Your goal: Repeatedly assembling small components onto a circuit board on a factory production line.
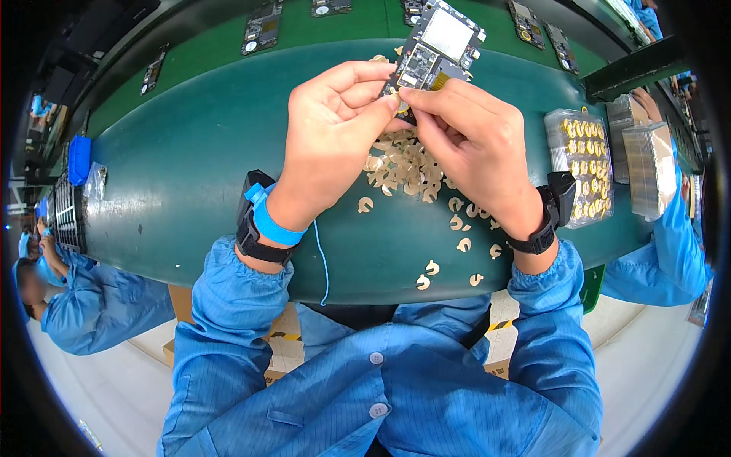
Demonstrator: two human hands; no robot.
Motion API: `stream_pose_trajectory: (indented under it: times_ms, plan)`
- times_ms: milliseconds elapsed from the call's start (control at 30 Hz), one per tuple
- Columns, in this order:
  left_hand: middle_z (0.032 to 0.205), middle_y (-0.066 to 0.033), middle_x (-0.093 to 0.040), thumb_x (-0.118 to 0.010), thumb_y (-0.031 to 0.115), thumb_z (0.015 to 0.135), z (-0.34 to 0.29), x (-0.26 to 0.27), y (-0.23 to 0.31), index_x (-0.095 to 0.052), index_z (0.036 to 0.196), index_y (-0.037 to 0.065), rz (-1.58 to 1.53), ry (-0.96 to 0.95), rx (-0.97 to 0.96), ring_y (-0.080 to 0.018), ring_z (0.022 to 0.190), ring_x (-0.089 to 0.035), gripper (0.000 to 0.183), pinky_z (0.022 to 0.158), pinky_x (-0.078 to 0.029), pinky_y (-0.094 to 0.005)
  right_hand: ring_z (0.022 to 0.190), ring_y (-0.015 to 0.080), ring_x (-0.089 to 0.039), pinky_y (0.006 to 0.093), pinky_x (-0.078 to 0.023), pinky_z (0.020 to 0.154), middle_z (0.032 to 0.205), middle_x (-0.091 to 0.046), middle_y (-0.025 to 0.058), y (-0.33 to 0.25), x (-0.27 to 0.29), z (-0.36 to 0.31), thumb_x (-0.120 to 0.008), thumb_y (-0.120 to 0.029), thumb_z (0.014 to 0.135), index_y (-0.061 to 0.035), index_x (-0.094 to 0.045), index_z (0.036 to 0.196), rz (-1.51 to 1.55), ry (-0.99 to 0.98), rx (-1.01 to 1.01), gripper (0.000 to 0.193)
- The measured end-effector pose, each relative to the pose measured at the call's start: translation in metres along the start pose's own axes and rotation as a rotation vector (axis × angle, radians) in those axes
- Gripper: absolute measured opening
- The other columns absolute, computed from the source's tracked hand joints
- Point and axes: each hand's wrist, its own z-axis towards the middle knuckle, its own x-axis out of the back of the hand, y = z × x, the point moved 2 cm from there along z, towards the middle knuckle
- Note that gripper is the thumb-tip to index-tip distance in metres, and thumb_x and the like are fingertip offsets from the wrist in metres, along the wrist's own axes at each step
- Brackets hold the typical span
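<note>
My left hand (339, 126) grips a dark circuit board (420, 67) by its near left edge, tilted above the table. A silver metal shield covers much of the board's far part. My right hand (476, 137) is pinched at the board's near end, fingertips against a small round pale part (402, 103) there. Whether that part is held or only pressed is hidden by the fingers. Beneath both hands lies a pile of small cream notched discs (407, 164), with several strewn toward the table's near edge.
The table (175, 175) has a dark green top. At the right stand a clear tray of round gold-coloured parts (582, 167) and stacked clear trays (651, 167). More circuit boards (263, 29) lie on the green strip beyond. A blue bin (78, 160) sits far left. Co-workers in blue flank both sides.
</note>
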Motion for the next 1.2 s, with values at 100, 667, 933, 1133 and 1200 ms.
stream_pose_trajectory:
  times_ms: [100, 667, 933, 1133, 1200]
  plan:
    - [0.118, -0.0186, -0.073, -0.059, -0.007, 0.1, 0.001, 0.002, -0.002, -0.059, 0.129, -0.01, -0.016, -0.003, 0.002, -0.0203, 0.103, -0.073, 0.03, 0.088, -0.064, -0.0315, 0.071, 0.0312, -0.069, 0.0396, -0.056, 0.062, 0.083, -0.069, 0.012, 0.001, 0.0, -0.001, -0.073, 0.0, 0.082, -0.0025, -0.074, 0.101, -0.016, -0.034, -0.004, 0.019]
    - [0.12, -0.0185, -0.071, -0.057, -0.008, 0.1, 0.005, -0.002, -0.006, -0.056, 0.13, -0.01, -0.047, 0.1, 0.02, -0.0219, 0.106, -0.073, 0.031, 0.091, -0.063, -0.0331, 0.065, 0.0035, -0.058, 0.0237, -0.048, 0.057, 0.078, -0.069, 0.003, 0.046, -0.01, -0.012, -0.079, -0.02, 0.095, 0.0027, -0.065, 0.099, 0.417, 0.0, -0.607, 0.027]
    - [0.125, -0.019, -0.07, -0.063, 0.002, 0.101, 0.009, 0.008, -0.031, -0.051, 0.14, -0.007, -0.002, 0.076, 0.024, -0.0229, 0.112, -0.07, 0.041, 0.091, -0.06, -0.0326, 0.05, 0.0111, -0.063, 0.0267, -0.046, 0.045, 0.068, -0.061, 0.0027, -0.018, 0.065, 0.009, -0.065, -0.016, 0.103, 0.002, -0.057, 0.097, 0.263, -0.115, -0.789, 0.021]
    - [0.116, -0.0173, -0.073, -0.064, 0.004, 0.101, 0.002, 0.009, -0.028, -0.063, 0.124, -0.006, 0.042, 0.052, 0.042, -0.0204, 0.102, -0.074, 0.025, 0.08, -0.06, -0.0292, 0.048, 0.0097, -0.056, 0.0276, -0.043, 0.044, 0.067, -0.06, 0.0016, 0.089, 0.122, 0.097, -0.066, -0.016, 0.102, 0.0027, -0.062, 0.089, -0.101, -0.18, -0.764, 0.023]
    - [0.113, -0.0167, -0.074, -0.063, 0.004, 0.101, 0.002, 0.006, -0.03, -0.065, 0.12, -0.006, 0.017, 0.041, 0.065, -0.02, 0.099, -0.074, 0.022, 0.078, -0.06, -0.0288, 0.048, 0.0107, -0.054, 0.0293, -0.042, 0.044, 0.063, -0.056, 0.0008, 0.162, 0.123, 0.111, -0.068, -0.021, 0.103, -0.0011, -0.06, 0.082, -0.137, -0.238, -0.831, 0.029]
